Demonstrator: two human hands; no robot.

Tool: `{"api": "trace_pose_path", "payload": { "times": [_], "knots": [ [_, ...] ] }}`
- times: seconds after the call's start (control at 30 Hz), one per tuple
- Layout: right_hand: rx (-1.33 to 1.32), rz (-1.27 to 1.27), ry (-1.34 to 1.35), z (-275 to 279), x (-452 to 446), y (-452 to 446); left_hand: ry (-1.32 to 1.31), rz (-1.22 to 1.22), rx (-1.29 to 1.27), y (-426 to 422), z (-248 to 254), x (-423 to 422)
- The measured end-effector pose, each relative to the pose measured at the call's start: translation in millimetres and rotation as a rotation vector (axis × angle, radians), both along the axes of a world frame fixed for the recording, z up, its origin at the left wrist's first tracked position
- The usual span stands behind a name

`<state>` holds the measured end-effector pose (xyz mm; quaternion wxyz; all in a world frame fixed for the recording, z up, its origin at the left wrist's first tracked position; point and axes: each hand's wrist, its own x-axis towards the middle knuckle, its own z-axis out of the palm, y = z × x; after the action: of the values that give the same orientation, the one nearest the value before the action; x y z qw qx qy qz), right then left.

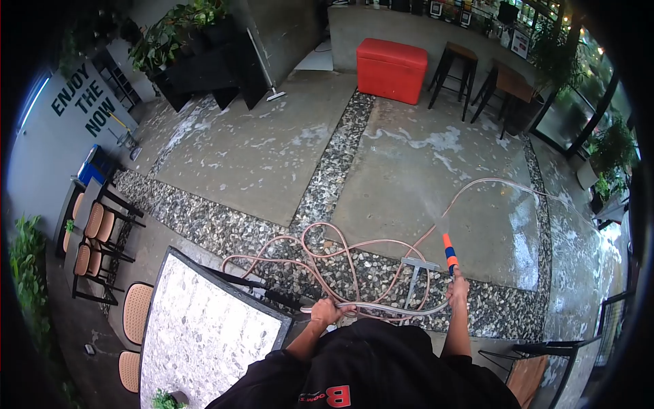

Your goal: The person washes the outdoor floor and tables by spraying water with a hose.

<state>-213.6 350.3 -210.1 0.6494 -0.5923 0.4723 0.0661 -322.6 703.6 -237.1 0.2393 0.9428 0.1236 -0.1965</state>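
Observation:
My right hand (458, 288) is wrapped round the lower end of an orange and blue spray nozzle (449, 252), which points forward and sprays water over the concrete floor (402, 184). Lower left of it, my left hand (327, 312) grips the pinkish hose (395, 309), which runs across in front of my body to the nozzle. More hose lies in loops on the pebble strip (231, 235) and stretches off to the right. White foam patches (443, 140) are spread over the floor. A squeegee (417, 264) lies between the hose loops.
A stone-topped table (211, 334) stands close at my left, with woven chairs (138, 313) beyond. Ahead are a red cooler box (392, 71), stools (455, 68) and a black planter (211, 68). A wooden seat (528, 378) is near my right.

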Motion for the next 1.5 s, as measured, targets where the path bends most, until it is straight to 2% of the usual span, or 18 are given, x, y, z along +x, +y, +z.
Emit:
{"api": "trace_pose_path", "payload": {
  "times": [0.1,0.3,0.73,1.5],
  "knots": [
    [0.004,0.010,-0.047,10,-2,7,0.073,-0.019,0.034,2,1,5],
    [0.022,0.023,-0.086,4,-2,7,0.070,-0.009,0.029,6,-3,5],
    [0.035,0.047,-0.178,42,-4,31,0.052,0.003,0.028,7,2,5],
    [0.023,0.056,-0.263,52,-2,34,0.011,0.012,0.068,6,-4,5]
  ]
}}
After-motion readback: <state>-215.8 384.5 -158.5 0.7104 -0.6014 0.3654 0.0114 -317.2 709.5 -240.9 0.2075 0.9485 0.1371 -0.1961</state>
